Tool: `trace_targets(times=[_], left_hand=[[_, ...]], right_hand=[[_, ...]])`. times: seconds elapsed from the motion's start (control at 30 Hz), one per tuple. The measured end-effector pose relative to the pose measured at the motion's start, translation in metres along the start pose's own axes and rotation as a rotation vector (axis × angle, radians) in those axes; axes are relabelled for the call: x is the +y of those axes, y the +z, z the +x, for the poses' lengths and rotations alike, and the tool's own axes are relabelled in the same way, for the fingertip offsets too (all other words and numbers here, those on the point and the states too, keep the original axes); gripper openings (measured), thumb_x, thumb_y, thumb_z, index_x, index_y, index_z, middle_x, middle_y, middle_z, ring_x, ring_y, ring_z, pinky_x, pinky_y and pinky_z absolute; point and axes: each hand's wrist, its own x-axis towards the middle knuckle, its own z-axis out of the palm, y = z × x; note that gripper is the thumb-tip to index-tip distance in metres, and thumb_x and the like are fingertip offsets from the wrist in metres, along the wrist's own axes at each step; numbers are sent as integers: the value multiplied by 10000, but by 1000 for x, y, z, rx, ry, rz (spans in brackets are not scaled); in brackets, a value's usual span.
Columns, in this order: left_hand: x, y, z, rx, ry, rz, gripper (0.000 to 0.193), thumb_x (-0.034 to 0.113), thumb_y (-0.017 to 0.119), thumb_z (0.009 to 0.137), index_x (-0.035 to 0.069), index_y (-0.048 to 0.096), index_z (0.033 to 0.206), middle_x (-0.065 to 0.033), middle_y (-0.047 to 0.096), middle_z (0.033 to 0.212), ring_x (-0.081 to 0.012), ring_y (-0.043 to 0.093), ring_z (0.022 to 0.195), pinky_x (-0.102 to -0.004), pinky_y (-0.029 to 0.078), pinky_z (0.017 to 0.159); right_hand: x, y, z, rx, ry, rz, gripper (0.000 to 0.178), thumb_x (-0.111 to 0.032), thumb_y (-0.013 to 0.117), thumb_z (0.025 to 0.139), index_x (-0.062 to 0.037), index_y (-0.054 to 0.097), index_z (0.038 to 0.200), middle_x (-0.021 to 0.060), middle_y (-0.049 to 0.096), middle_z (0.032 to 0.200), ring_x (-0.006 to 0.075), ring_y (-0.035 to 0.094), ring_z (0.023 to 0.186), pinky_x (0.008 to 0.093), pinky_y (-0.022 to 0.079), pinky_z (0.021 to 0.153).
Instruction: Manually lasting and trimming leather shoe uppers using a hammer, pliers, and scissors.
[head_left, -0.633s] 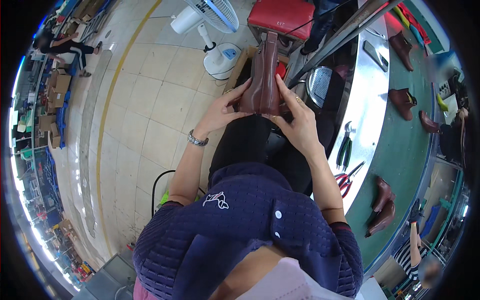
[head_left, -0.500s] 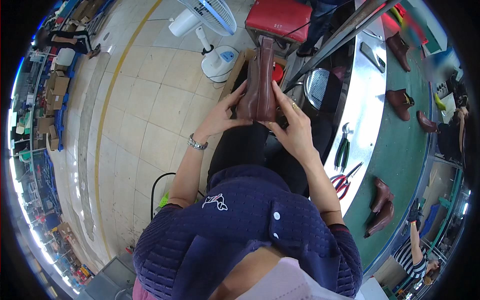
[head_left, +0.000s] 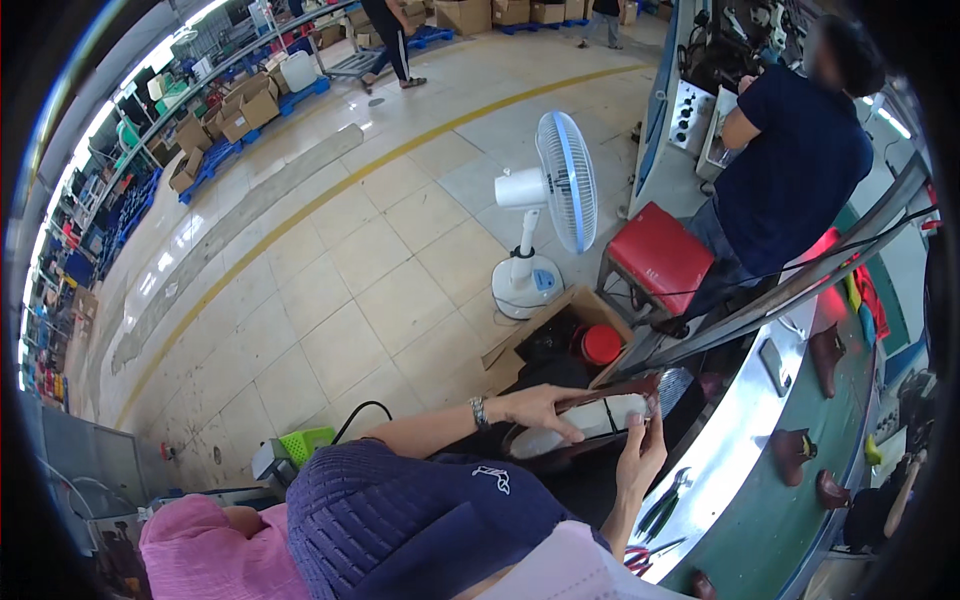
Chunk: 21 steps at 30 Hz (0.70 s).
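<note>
A brown leather boot (head_left: 606, 414) lies crosswise over my lap, its pale underside turned up and a dark line crossing its middle. My left hand (head_left: 545, 409) grips it from the left, thumb along the pale underside. On the other end is my right hand (head_left: 641, 456), its fingers and thumb pinching the edge near the tip. The boot's shaft is mostly hidden beneath the hands and the turned-up underside.
Beyond the boot stands a cardboard box (head_left: 560, 335) with a red-lidded jar (head_left: 601, 345). A white fan (head_left: 566, 185) and red stool (head_left: 658, 256) are farther off, beside a person in navy (head_left: 795, 170). On my right, a metal ledge holds pliers (head_left: 662, 508); several boots (head_left: 790, 455) rest on a green belt.
The boot has gone from upright to lying crosswise, underside up, with both hands still on it. My view has swung left and up, bringing in more floor and the person in navy.
</note>
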Motion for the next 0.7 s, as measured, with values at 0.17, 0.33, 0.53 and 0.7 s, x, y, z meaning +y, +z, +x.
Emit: trace_targets(times=[0.17, 0.33, 0.53, 0.7], left_hand=[[-23, 15, 16, 31, -53, -56, 813, 466, 712, 690, 73, 393, 1325, -121, 551, 1175, -195, 524, 1048, -303, 390, 913], [-21, 15, 35, 50, -81, 53, 786, 494, 679, 710, 24, 425, 1286, -133, 572, 1130, -212, 547, 1012, -303, 407, 883], [-19, 16, 51, 26, -140, 54, 773, 572, 634, 705, 5, 489, 1211, -173, 601, 1062, -235, 595, 943, -300, 443, 828], [-43, 38, 47, 80, -144, -5, 739, 537, 620, 753, -4, 453, 1228, -161, 546, 1150, -205, 532, 1038, -299, 398, 901]], right_hand=[[15, -7, 15, -44, 112, -244, 441, -328, 497, 894, 15, 535, 1169, 204, 638, 941, 225, 630, 841, 305, 457, 755], [43, -4, 37, -39, 181, -288, 472, -374, 476, 890, 16, 549, 1145, 236, 620, 970, 315, 612, 934, 347, 444, 799], [52, -8, 59, -123, 229, -431, 470, -409, 400, 905, -23, 592, 1090, 252, 615, 930, 387, 585, 934, 403, 440, 797], [66, -18, 39, -119, 192, -401, 467, -411, 404, 904, -28, 591, 1093, 251, 611, 931, 365, 590, 942, 388, 447, 790]])
